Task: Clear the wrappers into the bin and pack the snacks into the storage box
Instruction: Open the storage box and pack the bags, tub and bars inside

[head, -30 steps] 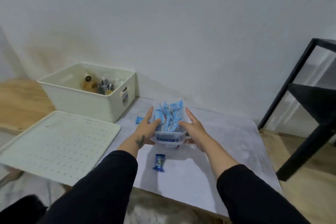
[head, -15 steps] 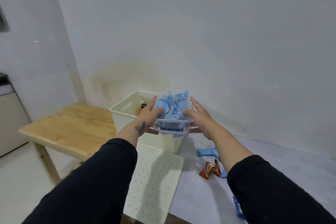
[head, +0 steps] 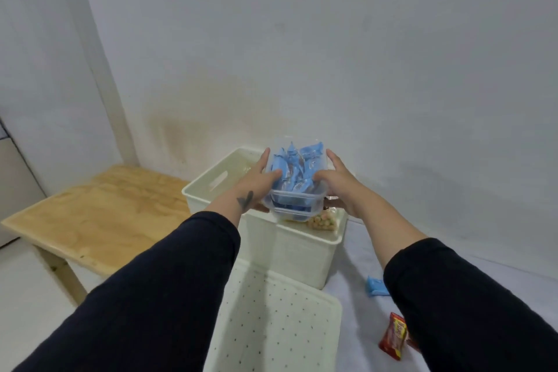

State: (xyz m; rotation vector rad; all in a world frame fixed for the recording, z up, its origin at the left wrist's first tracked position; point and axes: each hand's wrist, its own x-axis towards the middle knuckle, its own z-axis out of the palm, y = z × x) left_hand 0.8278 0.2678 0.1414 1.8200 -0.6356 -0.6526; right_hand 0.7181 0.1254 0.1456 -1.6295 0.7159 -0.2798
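A small clear plastic container point(head: 294, 205) packed with blue snack packets point(head: 297, 170) hangs over the open cream storage box point(head: 297, 243). My left hand point(head: 256, 182) holds its left side and my right hand point(head: 335, 179) holds its right side, thumbs hooked over the rim. A bag of round pale snacks point(head: 324, 222) shows inside the box, under the container. On the white table at the right lie a loose blue packet point(head: 376, 287) and a red packet point(head: 395, 335), partly hidden by my right sleeve.
The box's perforated cream lid point(head: 271, 323) lies flat in front of the box. A low wooden table point(head: 99, 211) stands to the left. A white wall runs close behind the box.
Both hands lifted the clear container off the white table and carried it left, over the cream storage box. My view swung left and closer to the box.
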